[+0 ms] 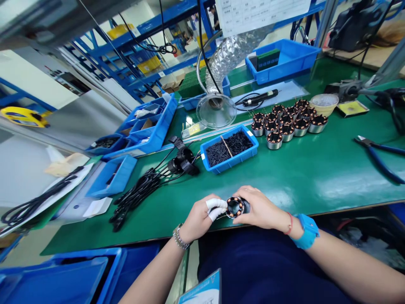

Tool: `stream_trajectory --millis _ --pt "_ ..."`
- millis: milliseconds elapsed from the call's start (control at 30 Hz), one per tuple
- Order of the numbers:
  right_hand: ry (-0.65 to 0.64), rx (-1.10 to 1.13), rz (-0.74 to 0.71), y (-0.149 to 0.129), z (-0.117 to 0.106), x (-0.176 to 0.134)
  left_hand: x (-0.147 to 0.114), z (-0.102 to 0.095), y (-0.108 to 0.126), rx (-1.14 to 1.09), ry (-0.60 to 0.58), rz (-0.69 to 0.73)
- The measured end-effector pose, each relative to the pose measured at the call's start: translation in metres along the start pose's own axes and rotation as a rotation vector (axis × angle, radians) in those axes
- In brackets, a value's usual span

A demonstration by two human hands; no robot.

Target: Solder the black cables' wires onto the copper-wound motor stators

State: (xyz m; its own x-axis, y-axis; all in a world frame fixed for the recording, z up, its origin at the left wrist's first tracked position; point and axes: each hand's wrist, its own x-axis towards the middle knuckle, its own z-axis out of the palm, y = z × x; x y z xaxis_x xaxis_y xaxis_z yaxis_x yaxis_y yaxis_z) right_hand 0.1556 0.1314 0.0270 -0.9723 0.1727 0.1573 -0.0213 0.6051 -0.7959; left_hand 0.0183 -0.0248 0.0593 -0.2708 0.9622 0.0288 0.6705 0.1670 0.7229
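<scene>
A motor stator (235,207) with copper windings is held at the near edge of the green table, its open ring facing me. My right hand (257,207) wraps its thumb and fingers around the stator's right side. From the left, my left hand (202,215), with white finger cots on two fingers, pinches at the stator's rim, where thin wire ends seem to stick out. Whatever lies between those fingertips is too small to make out clearly. Beyond the hands stands a blue bin (229,148) of short black tubes, split by a divider.
Several more stators (286,126) stand grouped at the back right, beside a pale cup (324,104). Pliers (376,154) lie at right. Black cables (139,190) lie at left. A clear fume hood (216,111) hangs behind the bin.
</scene>
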Motion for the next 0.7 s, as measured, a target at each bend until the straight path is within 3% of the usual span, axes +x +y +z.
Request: stream_trajectory --millis 200,367,467,533,633,700 --pt "-0.016 -0.025 0.008 -0.004 -0.001 -0.001 -0.013 0.003 -0.001 -0.187 0.128 -0.163" --pt "-0.008 -0.037 0.011 -0.006 -0.001 0.0 -0.014 0.0 0.004 -0.194 0.222 -0.192" --pt "0.005 -0.039 0.022 -0.007 0.001 -0.001 -0.013 0.004 0.005 -0.379 0.262 -0.277" --pt "0.026 -0.051 0.03 -0.007 0.003 -0.001 -0.013 0.005 0.003 -0.491 0.356 -0.302" --pt "0.056 -0.079 0.041 -0.008 0.005 -0.002 -0.014 -0.006 -0.002 -0.483 0.543 -0.266" --pt "0.066 -0.087 0.05 -0.008 0.006 -0.002 -0.013 -0.017 -0.001 -0.441 0.555 -0.296"
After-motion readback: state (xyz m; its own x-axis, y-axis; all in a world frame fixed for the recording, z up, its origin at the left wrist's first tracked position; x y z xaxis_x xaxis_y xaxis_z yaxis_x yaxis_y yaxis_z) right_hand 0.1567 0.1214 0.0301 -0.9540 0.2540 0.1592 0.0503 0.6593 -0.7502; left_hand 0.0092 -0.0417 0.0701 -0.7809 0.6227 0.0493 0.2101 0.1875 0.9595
